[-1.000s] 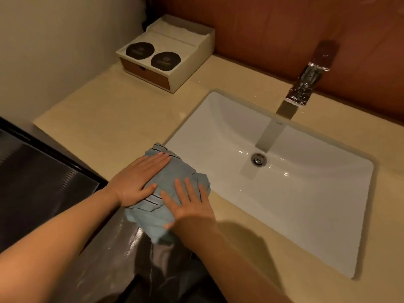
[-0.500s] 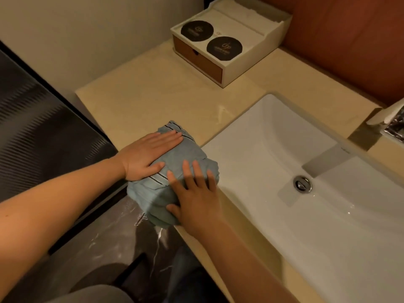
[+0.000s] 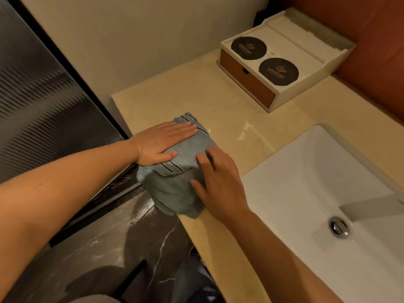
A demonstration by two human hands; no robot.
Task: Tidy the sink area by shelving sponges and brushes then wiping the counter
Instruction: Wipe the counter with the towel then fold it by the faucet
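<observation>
While both palms lie flat, neither grip closes round anything: the left hand (image 3: 166,145) presses down with straight fingers held together, and the right hand (image 3: 218,182) rests with its fingers spread and slightly blurred, so both are wide and simply bearing on the blue-grey striped cloth (image 3: 172,189).

The cloth is bunched under them at the near left corner of the beige surface (image 3: 229,110). Its lower part droops over the front edge, and its striped tip points toward the back wall. Its long axis runs front to back, from the overhang up to that tip. The left hand covers the far, wall-side half. The right hand sits on the nearer half, on the side facing the white sink (image 3: 306,171), whose rim is just beside it.

From the hands, most of the bare surface lies ahead and to the right, a broad stretch reaching the white box (image 3: 306,88) with two dark discs at the back. I judge the wiping stage is under way and the next stroke would push away from the edge toward that box. The left hand is nearer to lead it. The overhanging part could drag the cloth off if pressure eases.
</observation>
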